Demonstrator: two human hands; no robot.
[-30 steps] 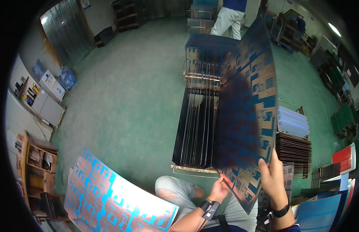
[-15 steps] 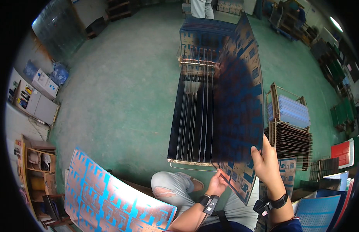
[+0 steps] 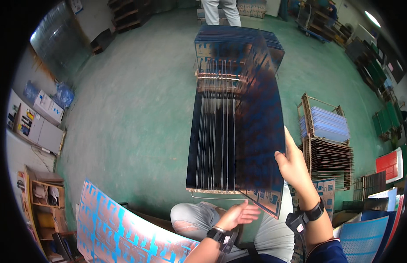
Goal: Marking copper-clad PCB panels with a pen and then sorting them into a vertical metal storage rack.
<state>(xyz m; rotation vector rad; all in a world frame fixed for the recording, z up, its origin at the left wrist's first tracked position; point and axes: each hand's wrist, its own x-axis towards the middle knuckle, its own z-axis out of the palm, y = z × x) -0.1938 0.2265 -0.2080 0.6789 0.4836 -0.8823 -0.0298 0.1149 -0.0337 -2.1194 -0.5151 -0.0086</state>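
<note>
A large thin copper-and-blue patterned panel [image 3: 262, 127] stands on edge along the right side of a wire rack [image 3: 214, 144], its near lower corner jutting out past the rack's front. My right hand [image 3: 293, 165] grips the panel's right edge, thumb on the face towards me and fingers behind. Below the panel's near corner my left hand [image 3: 239, 215] is open, palm up and fingers stretched out, holding nothing. At lower left, close to my left forearm, leans another copper panel [image 3: 129, 225] with bright blue patterns. How the upright panel's bottom edge sits in the rack is hidden.
Beyond the rack stands a dense row of similar panels [image 3: 238, 37], with a person's legs [image 3: 221, 11] behind it. To the right are a rack of light-blue sheets [image 3: 328, 125] and stacked dark boards [image 3: 328, 158]. Wooden shelves [image 3: 48, 195] stand at left.
My left hand has let go of the panel's near lower edge and opened. The panel, with my right hand on it, has swung left and sits more upright against the rack.
</note>
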